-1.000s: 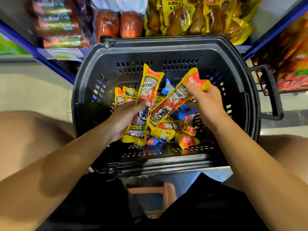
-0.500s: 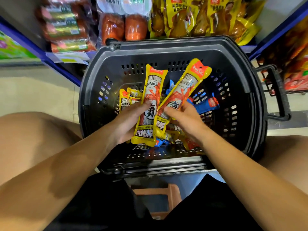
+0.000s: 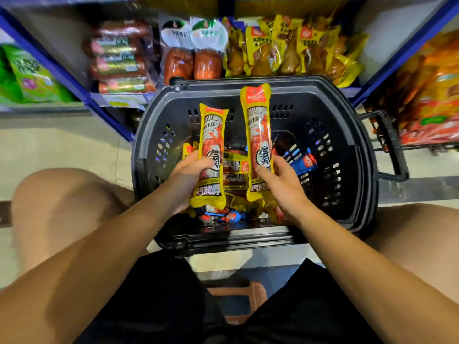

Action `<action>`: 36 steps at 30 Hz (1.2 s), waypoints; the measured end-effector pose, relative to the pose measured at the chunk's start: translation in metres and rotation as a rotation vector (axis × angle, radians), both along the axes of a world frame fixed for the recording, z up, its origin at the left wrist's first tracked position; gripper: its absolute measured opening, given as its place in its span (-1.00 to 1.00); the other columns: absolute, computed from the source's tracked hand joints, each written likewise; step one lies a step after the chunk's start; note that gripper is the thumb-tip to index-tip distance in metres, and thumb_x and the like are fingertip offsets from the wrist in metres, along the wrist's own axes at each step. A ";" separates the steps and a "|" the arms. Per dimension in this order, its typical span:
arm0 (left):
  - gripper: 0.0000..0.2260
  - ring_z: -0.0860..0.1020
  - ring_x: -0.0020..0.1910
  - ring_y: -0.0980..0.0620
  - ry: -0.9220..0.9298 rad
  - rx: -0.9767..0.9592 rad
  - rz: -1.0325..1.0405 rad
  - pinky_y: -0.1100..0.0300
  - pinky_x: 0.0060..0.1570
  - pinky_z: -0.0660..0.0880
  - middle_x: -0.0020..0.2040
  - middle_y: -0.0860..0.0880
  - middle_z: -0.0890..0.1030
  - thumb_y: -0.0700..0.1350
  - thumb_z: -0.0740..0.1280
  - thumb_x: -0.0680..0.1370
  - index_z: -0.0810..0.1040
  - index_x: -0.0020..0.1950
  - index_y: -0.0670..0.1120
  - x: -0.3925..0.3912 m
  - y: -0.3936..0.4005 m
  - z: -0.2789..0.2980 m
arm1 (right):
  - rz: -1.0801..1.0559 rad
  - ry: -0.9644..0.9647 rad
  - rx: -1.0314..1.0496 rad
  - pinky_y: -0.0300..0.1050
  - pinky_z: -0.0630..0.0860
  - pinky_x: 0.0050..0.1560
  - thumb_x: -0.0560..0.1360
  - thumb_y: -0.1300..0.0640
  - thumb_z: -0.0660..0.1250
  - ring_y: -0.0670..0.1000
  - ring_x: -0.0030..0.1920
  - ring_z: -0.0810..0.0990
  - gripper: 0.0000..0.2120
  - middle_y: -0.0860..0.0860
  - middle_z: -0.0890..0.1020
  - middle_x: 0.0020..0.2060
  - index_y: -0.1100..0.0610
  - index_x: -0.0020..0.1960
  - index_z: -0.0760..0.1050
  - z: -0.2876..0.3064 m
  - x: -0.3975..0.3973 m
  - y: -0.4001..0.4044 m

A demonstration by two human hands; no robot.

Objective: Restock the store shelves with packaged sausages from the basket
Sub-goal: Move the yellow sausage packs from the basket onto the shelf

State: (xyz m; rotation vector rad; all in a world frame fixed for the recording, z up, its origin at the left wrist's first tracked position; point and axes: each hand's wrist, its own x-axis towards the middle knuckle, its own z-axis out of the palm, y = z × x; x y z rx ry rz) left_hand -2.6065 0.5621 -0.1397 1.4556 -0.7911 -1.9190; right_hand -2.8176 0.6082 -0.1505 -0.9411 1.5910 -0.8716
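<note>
A black plastic basket stands on the floor between my knees, below a low store shelf. My left hand grips one long yellow sausage pack, held upright over the basket. My right hand grips a second yellow sausage pack beside it, a little higher. The two packs stand parallel and apart. Several more yellow packs and a blue pack lie on the basket's bottom, partly hidden by my hands.
The shelf behind the basket carries dark red sausage packs, two orange ham packs and yellow chicken-leg packs. Green bags lie at the left, orange packs at the right. The basket's handle sticks out right. A stool sits below me.
The two packs were crossed over the basket. My right hand slid down to the second pack's lower part, and both packs now stand upright, apart and raised toward the shelf.
</note>
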 end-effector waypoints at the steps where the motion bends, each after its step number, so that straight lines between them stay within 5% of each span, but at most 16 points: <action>1: -0.76 0.67 -0.10 -0.12 -0.005 -0.033 -0.024 0.00 -0.13 0.63 -0.07 -0.13 0.70 -0.17 0.37 0.42 0.59 0.08 -0.06 0.003 0.003 0.005 | -0.006 -0.012 -0.017 0.04 0.58 0.15 0.53 0.01 0.33 -0.09 0.09 0.63 -0.78 -0.09 0.65 0.09 -0.13 0.17 0.49 0.005 0.001 0.004; 4: -0.54 0.65 0.00 -0.22 -0.054 -0.128 -0.084 -0.11 -0.03 0.59 0.04 -0.22 0.68 -0.25 0.39 0.29 0.51 0.19 -0.16 0.014 0.009 0.025 | -0.033 -0.022 -0.056 0.12 0.57 0.17 0.53 -0.04 0.33 -0.03 0.14 0.62 -0.74 -0.06 0.63 0.13 -0.13 0.21 0.48 0.026 0.004 0.011; 8: -0.41 0.66 -0.03 -0.17 -0.119 -0.256 -0.081 -0.13 -0.03 0.59 0.03 -0.20 0.68 -0.31 0.42 0.25 0.44 0.27 -0.15 0.037 0.013 0.058 | 0.009 0.072 -0.181 -0.03 0.56 0.13 0.53 0.04 0.34 -0.09 0.11 0.60 -0.70 -0.13 0.63 0.07 -0.03 0.26 0.49 0.061 0.010 0.015; 14: -0.53 0.67 -0.20 0.08 -0.210 -0.512 0.014 0.24 -0.28 0.57 -0.08 0.02 0.71 -0.28 0.43 0.25 0.57 0.11 0.06 0.080 0.011 0.124 | 0.079 0.102 -0.300 -0.07 0.58 -0.11 0.42 0.20 0.40 -0.10 -0.10 0.62 -0.61 -0.13 0.63 -0.09 -0.06 0.19 0.47 0.113 0.029 0.006; 20: -0.57 0.60 -0.30 0.15 -0.425 -0.733 0.252 0.22 -0.31 0.51 -0.22 0.11 0.67 -0.29 0.41 0.46 0.52 0.25 0.06 0.121 -0.020 0.173 | 0.107 0.112 -0.418 -0.08 0.60 -0.21 0.42 0.14 0.39 -0.12 -0.16 0.63 -0.60 -0.15 0.64 -0.10 -0.09 0.22 0.44 0.156 0.057 -0.032; 25: -0.62 0.49 -0.42 0.21 -0.678 -0.791 0.359 0.19 -0.37 0.40 -0.30 0.10 0.62 -0.04 0.37 0.42 0.49 0.23 0.00 0.150 -0.072 0.201 | 0.109 0.182 -0.486 -0.31 0.48 -0.32 0.44 0.09 0.38 -0.21 -0.17 0.58 -0.57 -0.21 0.59 -0.09 -0.11 0.27 0.40 0.185 0.076 -0.073; 29: -0.81 0.59 -0.19 0.06 -0.984 -0.837 0.324 0.16 -0.22 0.46 -0.17 0.05 0.64 0.01 0.36 0.49 0.57 0.04 -0.04 0.158 -0.124 0.217 | 0.124 0.201 -0.506 -0.42 0.39 -0.45 0.44 0.10 0.39 -0.25 -0.23 0.56 -0.58 -0.17 0.58 -0.08 -0.09 0.26 0.40 0.199 0.088 -0.097; 33: -0.66 0.55 0.19 -0.16 -1.252 -0.773 0.242 0.04 0.15 0.44 0.18 -0.13 0.64 0.00 0.32 0.52 0.57 0.24 -0.12 0.154 -0.167 0.227 | 0.144 0.195 -0.521 -0.38 0.44 -0.43 0.44 0.10 0.39 -0.23 -0.20 0.57 -0.63 -0.18 0.59 -0.08 -0.16 0.18 0.40 0.202 0.095 -0.112; 36: -0.66 0.52 0.24 -0.20 -1.338 -0.746 0.189 0.04 0.17 0.44 0.23 -0.17 0.61 -0.03 0.30 0.53 0.56 0.27 -0.10 0.150 -0.184 0.233 | 0.155 0.179 -0.520 -0.37 0.44 -0.45 0.44 0.11 0.39 -0.21 -0.22 0.57 -0.65 -0.14 0.61 -0.13 -0.12 0.17 0.42 0.199 0.097 -0.119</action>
